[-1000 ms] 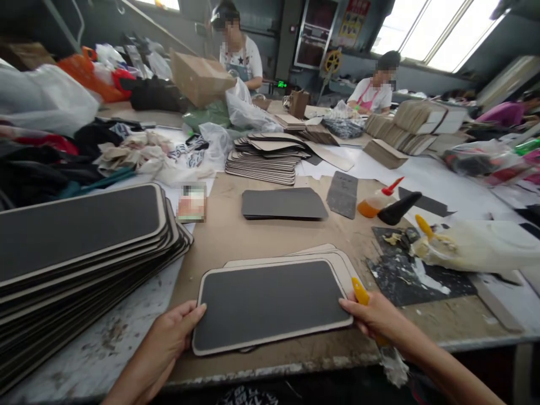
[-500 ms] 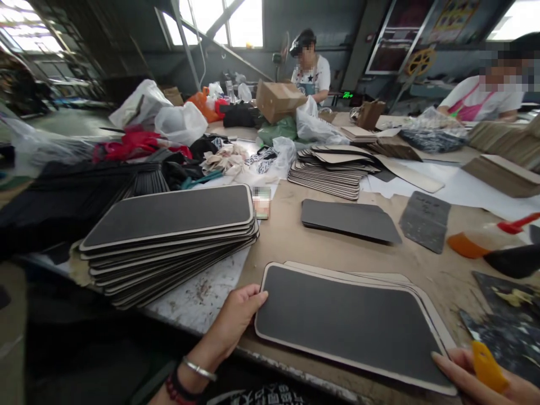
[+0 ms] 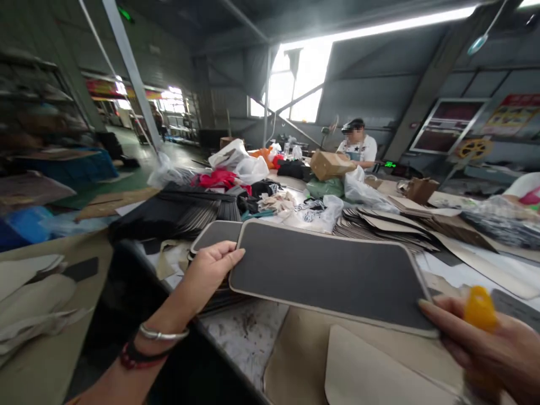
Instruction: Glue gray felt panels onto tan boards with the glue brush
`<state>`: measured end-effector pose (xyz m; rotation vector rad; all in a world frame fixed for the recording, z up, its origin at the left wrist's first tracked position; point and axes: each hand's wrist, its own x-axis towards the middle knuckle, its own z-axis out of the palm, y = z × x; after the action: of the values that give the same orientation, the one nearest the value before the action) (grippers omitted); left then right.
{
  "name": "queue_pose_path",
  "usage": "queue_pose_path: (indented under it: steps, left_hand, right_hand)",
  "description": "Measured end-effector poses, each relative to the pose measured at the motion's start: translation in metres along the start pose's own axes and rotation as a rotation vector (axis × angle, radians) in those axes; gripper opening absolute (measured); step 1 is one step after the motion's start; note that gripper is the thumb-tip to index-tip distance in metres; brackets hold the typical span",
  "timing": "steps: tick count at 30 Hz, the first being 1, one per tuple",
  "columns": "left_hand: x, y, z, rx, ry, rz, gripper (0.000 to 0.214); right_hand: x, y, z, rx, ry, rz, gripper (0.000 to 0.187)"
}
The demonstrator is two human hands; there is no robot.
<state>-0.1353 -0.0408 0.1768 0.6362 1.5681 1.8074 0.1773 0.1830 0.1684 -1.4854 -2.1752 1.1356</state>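
A dark grey rectangular panel (image 3: 324, 275) with rounded corners and a pale beige border is held up over the table, tilted towards me. My left hand (image 3: 211, 275) pinches its left edge between thumb and fingers. At the lower right corner, my right hand (image 3: 485, 343) grips the same panel. That hand also has a yellow-handled tool (image 3: 480, 309) tucked in it; the tool's working end cannot be made out. Behind the raised panel, a stack of similar bordered panels (image 3: 219, 233) is partly hidden. Below lies a beige panel (image 3: 371, 365) on brown paper.
Black layered pieces (image 3: 181, 211) lie at the left back of the table. Plastic bags (image 3: 253, 169), a cardboard box (image 3: 331, 164) and another fanned stack of panels (image 3: 379, 228) stand further back. A person (image 3: 358, 143) works across the table. A second surface (image 3: 42, 298) holds beige sheets at left.
Both hands have lifted the grey panel off the pile near the table's front, raising it in front of the left stack. The camera view has turned left and up.
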Motion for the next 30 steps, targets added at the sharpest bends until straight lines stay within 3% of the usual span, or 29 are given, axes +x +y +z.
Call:
queue_pose_path:
  steps: [4,8,16,25,30]
  left_hand:
    - [0.029,0.034,-0.041,0.089,0.105,0.086,0.031]
    - [0.048,0.044,-0.067,0.140,0.142,0.093,0.027]
    - [0.067,0.031,-0.091,0.233,0.179,0.029,0.024]
    - [0.081,0.018,-0.109,0.346,0.127,-0.021,0.036]
    - [0.090,0.009,-0.121,0.437,0.176,-0.024,0.039]
  right_hand:
    - [0.034,-0.085,0.049,0.211,-0.068,-0.108,0.041]
    - [0.058,-0.119,0.084,0.262,-0.160,-0.132,0.039]
    - [0.082,-0.119,0.107,0.205,-0.258,-0.114,0.040]
    - [0.072,-0.127,0.105,0.199,-0.319,-0.127,0.031]
    - [0.079,-0.124,0.109,0.136,-0.294,-0.110,0.028]
